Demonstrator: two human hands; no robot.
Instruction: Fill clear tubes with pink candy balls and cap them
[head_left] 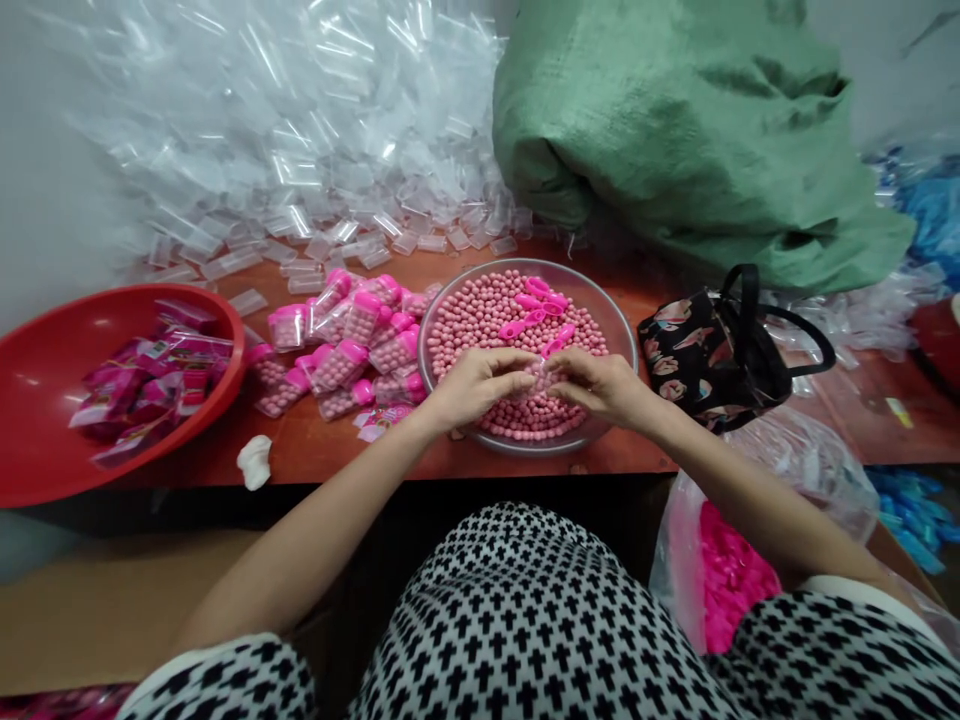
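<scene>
Above a metal bowl [631, 345] of pink beads [472, 320], my left hand [478, 385] and my right hand [604, 385] meet, fingers closed on a small clear plastic container [540, 374]. Fingers cover much of it, and whether beads are inside or only show through I cannot tell. Several bright pink scoop-like pieces [525, 323] lie on the beads just beyond my hands. Left of the bowl is a pile of clear containers [341, 365] with pink lids, filled with pink beads.
At the left stands a red basin [37, 400] with pink packets [146, 385]. Empty clear containers [300, 180] heap up behind. A green sack [675, 130] and black floral handbag [697, 360] stand right. A plastic bag of pink pieces [731, 580] hangs below the red table [315, 460].
</scene>
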